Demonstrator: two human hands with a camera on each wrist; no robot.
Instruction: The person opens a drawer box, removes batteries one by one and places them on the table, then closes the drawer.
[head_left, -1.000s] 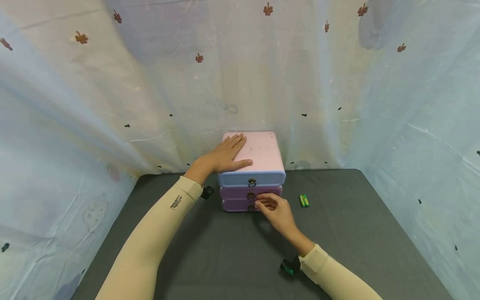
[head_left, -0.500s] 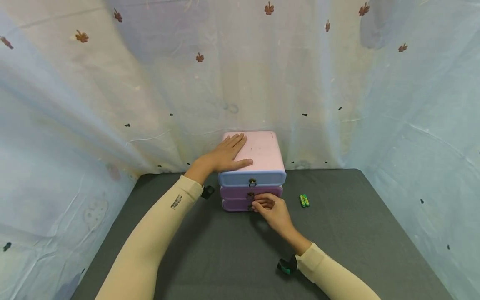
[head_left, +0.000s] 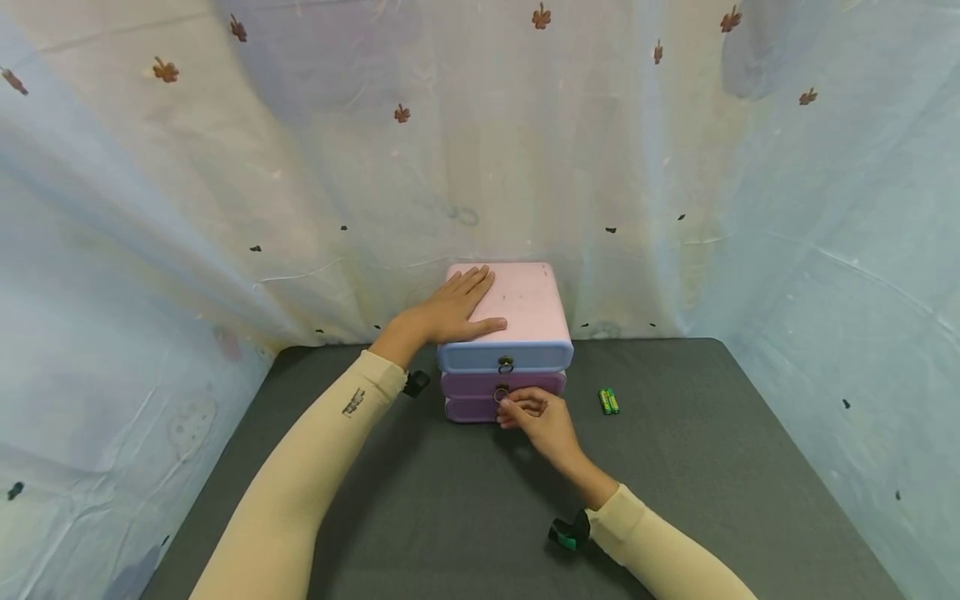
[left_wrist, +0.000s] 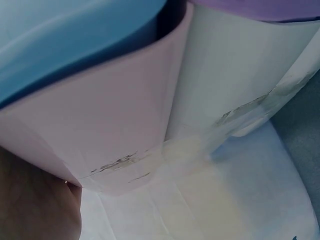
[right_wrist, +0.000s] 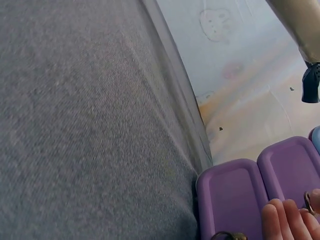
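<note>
A small drawer chest (head_left: 521,300) has a pink top, a blue top drawer (head_left: 468,358) and two purple drawers below. My left hand (head_left: 450,315) rests flat on its top, fingers spread; the left wrist view shows the chest's pink and white side and part of the hand (left_wrist: 37,200). At the front, my right hand (head_left: 546,427) has curled fingers by the middle purple drawer (right_wrist: 292,167). Its thumb and fingers pinch that drawer's metal ring handle (right_wrist: 308,201). Below it, the bottom drawer (right_wrist: 230,192) has its own ring (right_wrist: 222,235), apart from the hand.
Two green batteries (head_left: 608,402) lie side by side on the dark grey table (head_left: 660,483), right of the chest. A pale patterned curtain (head_left: 480,167) hangs right behind the chest and along both sides.
My right hand has slid slightly left along the drawer fronts, and its thumb has come to the middle drawer's ring. The left hand stays on the chest's top.
</note>
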